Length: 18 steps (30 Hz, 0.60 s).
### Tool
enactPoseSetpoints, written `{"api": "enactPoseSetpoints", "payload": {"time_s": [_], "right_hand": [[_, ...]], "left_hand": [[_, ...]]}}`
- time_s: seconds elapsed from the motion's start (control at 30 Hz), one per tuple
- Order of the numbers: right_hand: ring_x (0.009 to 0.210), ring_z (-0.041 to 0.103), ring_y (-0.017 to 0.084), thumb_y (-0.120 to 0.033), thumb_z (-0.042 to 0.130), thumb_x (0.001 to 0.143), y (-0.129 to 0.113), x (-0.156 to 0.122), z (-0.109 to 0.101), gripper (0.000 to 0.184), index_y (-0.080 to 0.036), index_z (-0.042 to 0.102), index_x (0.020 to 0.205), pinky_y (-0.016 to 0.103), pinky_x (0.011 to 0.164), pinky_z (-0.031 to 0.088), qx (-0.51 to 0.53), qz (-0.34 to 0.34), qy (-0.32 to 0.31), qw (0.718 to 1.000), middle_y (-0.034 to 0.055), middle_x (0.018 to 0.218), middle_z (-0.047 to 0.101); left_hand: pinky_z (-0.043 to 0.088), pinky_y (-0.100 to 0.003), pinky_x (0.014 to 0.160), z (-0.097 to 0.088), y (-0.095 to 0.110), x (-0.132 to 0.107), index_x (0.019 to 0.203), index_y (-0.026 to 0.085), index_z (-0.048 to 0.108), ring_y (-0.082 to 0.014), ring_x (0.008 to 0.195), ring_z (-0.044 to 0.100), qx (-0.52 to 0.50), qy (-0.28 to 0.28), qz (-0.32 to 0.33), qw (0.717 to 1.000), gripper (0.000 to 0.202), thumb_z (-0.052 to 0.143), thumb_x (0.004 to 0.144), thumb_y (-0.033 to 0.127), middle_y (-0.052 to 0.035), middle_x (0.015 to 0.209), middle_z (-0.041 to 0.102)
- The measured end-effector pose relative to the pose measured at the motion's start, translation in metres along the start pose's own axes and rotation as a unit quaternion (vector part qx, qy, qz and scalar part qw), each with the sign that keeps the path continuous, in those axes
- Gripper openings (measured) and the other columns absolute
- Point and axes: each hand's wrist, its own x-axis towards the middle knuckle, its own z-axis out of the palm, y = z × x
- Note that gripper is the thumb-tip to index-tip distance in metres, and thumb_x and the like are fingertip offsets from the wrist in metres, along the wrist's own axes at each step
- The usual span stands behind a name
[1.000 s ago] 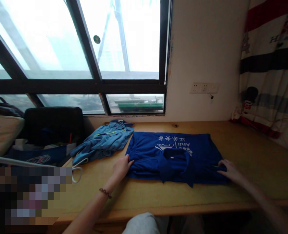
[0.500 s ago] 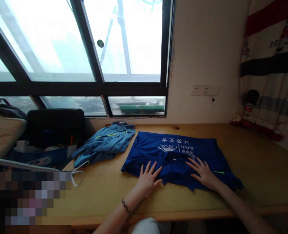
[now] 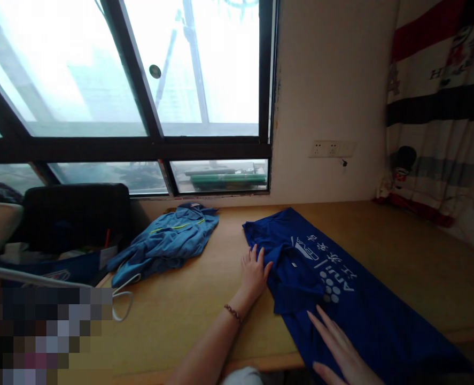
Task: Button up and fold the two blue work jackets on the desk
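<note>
A dark blue shirt (image 3: 365, 299) with white lettering and a logo lies slantwise on the table, from the back middle to the near right edge. Its collar (image 3: 296, 275) faces toward me. My left hand (image 3: 255, 272), with a beaded bracelet on the wrist, rests at the shirt's left edge beside the collar, fingers spread. Lower on the cloth, my right hand (image 3: 336, 345) lies with fingers stretched out, partly cut off by the bottom of the view. Neither hand has cloth gripped in it.
A crumpled lighter blue shirt (image 3: 172, 235) with a yellow stripe lies at the table's back left. A white cord (image 3: 128, 307) loops over the left edge. Bags and a black chair back (image 3: 76, 214) stand left of the wooden table (image 3: 172, 326). Window and curtain (image 3: 433, 117) border the back.
The dark blue shirt has turned clockwise from lying crosswise to slantwise. My right hand has come nearer to me, and my left hand has shifted slightly right. The view has shifted a little.
</note>
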Motion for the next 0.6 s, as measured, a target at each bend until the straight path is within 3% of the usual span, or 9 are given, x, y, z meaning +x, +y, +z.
{"api": "enactPoseSetpoints", "payload": {"time_s": [0.1,0.17,0.23,0.33,0.43,0.6], "right_hand": [[0.127,0.014,0.031,-0.048,0.044,0.075,0.006,-0.011,-0.053,0.066,-0.046,0.007,0.130,0.054,0.095,0.027,-0.008,-0.055,-0.045,0.997,-0.0093,0.139,0.014],[0.127,0.007,0.033,-0.050,0.048,0.073,0.015,0.001,-0.064,0.069,-0.043,0.012,0.131,0.057,0.098,0.017,-0.029,-0.050,-0.020,0.998,-0.0074,0.140,0.012],[0.127,0.003,0.037,-0.054,0.053,0.067,0.025,0.018,-0.051,0.075,-0.041,0.016,0.132,0.061,0.097,0.009,-0.048,-0.035,0.003,0.998,-0.0054,0.141,0.013],[0.126,0.001,0.040,-0.059,0.051,0.065,0.035,0.039,-0.015,0.075,-0.041,0.020,0.131,0.064,0.094,0.007,-0.065,0.014,-0.004,0.998,-0.0058,0.140,0.016],[0.127,0.001,0.037,-0.061,0.046,0.067,0.037,0.044,0.008,0.072,-0.042,0.018,0.131,0.062,0.095,0.007,-0.083,0.062,-0.003,0.995,-0.0081,0.141,0.016],[0.126,-0.001,0.037,-0.065,0.045,0.065,0.042,0.046,0.010,0.073,-0.044,0.018,0.130,0.062,0.094,0.008,-0.103,0.104,0.021,0.989,-0.0097,0.140,0.016]], "left_hand": [[0.019,-0.050,0.100,-0.014,0.008,-0.006,0.126,0.022,0.038,-0.0269,0.125,0.020,-0.036,-0.002,0.098,0.995,0.047,0.032,0.084,0.042,-0.0099,0.134,0.032],[0.018,-0.048,0.102,-0.020,0.016,-0.011,0.128,0.025,0.034,-0.0247,0.126,0.019,-0.053,-0.044,0.173,0.983,0.048,0.034,0.083,0.044,-0.0065,0.135,0.032],[0.016,-0.048,0.102,-0.021,0.024,-0.017,0.130,0.028,0.030,-0.0241,0.127,0.019,-0.061,-0.102,0.223,0.968,0.052,0.033,0.082,0.048,-0.0046,0.135,0.033],[0.015,-0.052,0.101,-0.015,0.030,-0.022,0.132,0.030,0.024,-0.0256,0.128,0.016,-0.054,-0.155,0.241,0.957,0.057,0.034,0.080,0.052,-0.0046,0.137,0.029],[0.014,-0.053,0.101,-0.012,0.031,-0.022,0.134,0.028,0.015,-0.0262,0.129,0.008,-0.040,-0.131,0.215,0.967,0.066,0.038,0.078,0.054,-0.0061,0.142,0.013],[0.015,-0.051,0.101,-0.011,0.027,-0.018,0.135,0.025,0.011,-0.0257,0.130,0.003,-0.039,-0.079,0.181,0.980,0.065,0.040,0.080,0.046,-0.0081,0.143,0.006]]}}
